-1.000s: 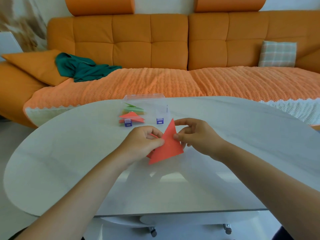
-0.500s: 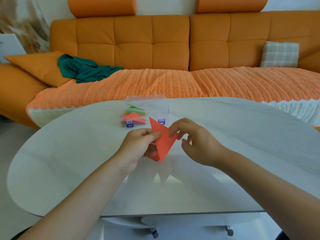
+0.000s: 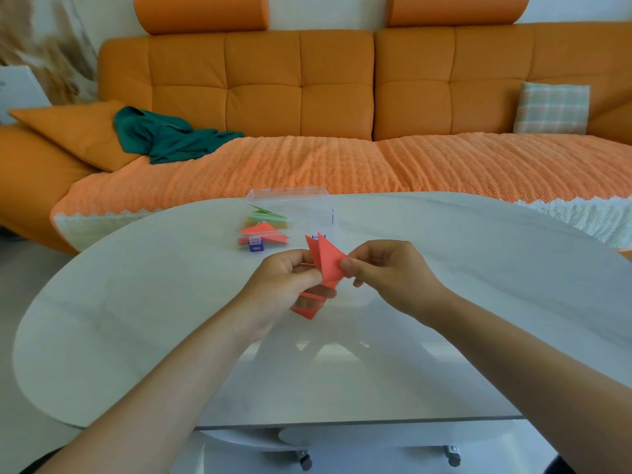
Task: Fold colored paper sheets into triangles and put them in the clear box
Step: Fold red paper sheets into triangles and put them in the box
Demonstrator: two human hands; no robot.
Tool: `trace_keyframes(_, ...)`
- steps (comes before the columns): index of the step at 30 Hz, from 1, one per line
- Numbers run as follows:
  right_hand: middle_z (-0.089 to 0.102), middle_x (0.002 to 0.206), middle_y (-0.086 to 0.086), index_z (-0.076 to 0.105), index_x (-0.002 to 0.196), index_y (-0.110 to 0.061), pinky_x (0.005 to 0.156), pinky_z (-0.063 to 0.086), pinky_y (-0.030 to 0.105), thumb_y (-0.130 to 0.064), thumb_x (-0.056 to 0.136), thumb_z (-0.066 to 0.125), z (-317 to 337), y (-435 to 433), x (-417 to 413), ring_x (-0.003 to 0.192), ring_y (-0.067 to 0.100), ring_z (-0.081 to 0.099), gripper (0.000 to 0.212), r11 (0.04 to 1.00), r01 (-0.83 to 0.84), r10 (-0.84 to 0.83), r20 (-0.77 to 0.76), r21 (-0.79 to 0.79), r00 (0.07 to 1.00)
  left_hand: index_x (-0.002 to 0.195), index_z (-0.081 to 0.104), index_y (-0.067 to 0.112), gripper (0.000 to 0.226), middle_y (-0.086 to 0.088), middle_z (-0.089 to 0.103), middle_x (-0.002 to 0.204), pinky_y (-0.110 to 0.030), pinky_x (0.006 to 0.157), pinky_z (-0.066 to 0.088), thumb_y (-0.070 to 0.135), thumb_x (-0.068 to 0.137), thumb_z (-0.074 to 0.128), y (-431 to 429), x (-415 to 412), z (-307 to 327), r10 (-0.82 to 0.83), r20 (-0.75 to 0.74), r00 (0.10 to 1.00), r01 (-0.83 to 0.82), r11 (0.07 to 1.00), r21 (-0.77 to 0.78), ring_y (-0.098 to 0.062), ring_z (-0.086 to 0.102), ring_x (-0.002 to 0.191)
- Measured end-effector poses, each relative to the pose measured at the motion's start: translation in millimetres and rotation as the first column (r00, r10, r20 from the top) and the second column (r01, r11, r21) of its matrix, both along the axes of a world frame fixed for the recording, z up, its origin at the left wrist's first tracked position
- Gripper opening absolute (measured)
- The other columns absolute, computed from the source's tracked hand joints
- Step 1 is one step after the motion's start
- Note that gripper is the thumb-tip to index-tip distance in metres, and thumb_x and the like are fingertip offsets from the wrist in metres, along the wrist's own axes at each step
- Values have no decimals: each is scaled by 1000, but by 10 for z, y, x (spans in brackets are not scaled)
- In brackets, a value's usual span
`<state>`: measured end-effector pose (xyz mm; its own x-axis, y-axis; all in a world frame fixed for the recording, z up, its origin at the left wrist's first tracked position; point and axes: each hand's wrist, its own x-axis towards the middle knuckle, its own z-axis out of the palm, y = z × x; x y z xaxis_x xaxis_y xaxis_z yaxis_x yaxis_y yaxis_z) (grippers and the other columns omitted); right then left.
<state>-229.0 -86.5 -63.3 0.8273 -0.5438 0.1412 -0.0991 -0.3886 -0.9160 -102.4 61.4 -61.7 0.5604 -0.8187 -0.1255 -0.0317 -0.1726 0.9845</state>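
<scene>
The left hand [image 3: 285,283] is pinching the left edge of a folded red-orange paper triangle [image 3: 327,263], and the right hand [image 3: 388,273] is pinching its right corner, both holding it just above the pale oval bench [image 3: 496,302]. Beyond it, the clear plastic box [image 3: 307,208] is sitting on the bench, holding green and red folded paper pieces [image 3: 263,230]

Bright, even daylight: my left hand [image 3: 284,285] and right hand [image 3: 388,278] throw only faint shadows on the glossy table [image 3: 136,319], which shows pale glare. The wide lens bows its rim; the upper-left corner blurs.
</scene>
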Motion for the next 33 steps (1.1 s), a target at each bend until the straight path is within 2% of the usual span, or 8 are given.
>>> trace_keyframes(3,73,74,1,75,82,-13,60,48,15,-25,87,76,18,5,-8,63,7,63,13,1000,2,-2,-8,-2,1000,110,73,18,22,-4,77,98,-30,71,58,16,90,65,13,14,31,-73,16,997,72,997,25,-16,74,88)
trace_keyframes(6,73,75,6,73,80,-17,60,50,22,-27,86,78,19,1,-19,61,9,61,12,997,-1,-3,-47,-77,999,103,75,17,24,-8,76,95,-33,70,60,32,84,71,-3,10,10,22,25,999,-22,1000,-6,-19,72,85)
trace_keyframes(13,73,76,-5,71,100,-25,68,55,27,-32,85,77,21,6,-19,65,9,65,17,997,4,-7,-37,-77,999,101,73,17,10,0,78,87,-33,73,61,18,96,65,-9,-33,-30,86,124,989,-83,996,-33,-16,75,80)
trace_keyframes(16,75,79,-1,79,88,-26,76,57,35,-32,87,75,38,-17,-26,71,17,66,7,998,-8,3,-89,-62,996,104,72,16,12,-2,78,90,-35,75,61,19,98,62,-6,-52,-23,46,124,991,-43,999,-26,-19,75,83)
trace_keyframes(19,75,76,-3,79,81,-24,71,56,27,-31,86,76,71,-34,-39,66,6,62,9,999,-17,13,-109,-37,994,106,71,17,13,-2,78,90,-32,72,60,17,99,61,4,-74,-14,10,124,992,-8,1000,-22,-18,75,82)
trace_keyframes(26,74,78,7,79,82,-18,71,51,30,-27,85,78,134,-122,-75,65,9,60,10,994,-86,98,-186,68,978,105,69,21,23,-3,75,77,-28,68,58,4,90,70,21,-6,23,13,283,959,20,994,-112,-16,73,73)
trace_keyframes(29,73,78,1,79,87,-14,72,53,27,-25,87,76,172,-184,-109,68,10,61,11,978,-156,184,-209,142,961,97,74,21,24,-1,75,74,-25,64,57,1,84,74,61,38,69,-16,300,954,54,991,-120,-15,72,70)
trace_keyframes(33,70,84,9,78,89,-13,76,52,29,-23,88,73,188,-233,-147,72,14,60,11,953,-228,273,-236,201,933,91,76,21,30,-2,75,69,-19,63,56,-7,81,73,93,15,117,-58,274,960,89,990,-105,-8,69,60)
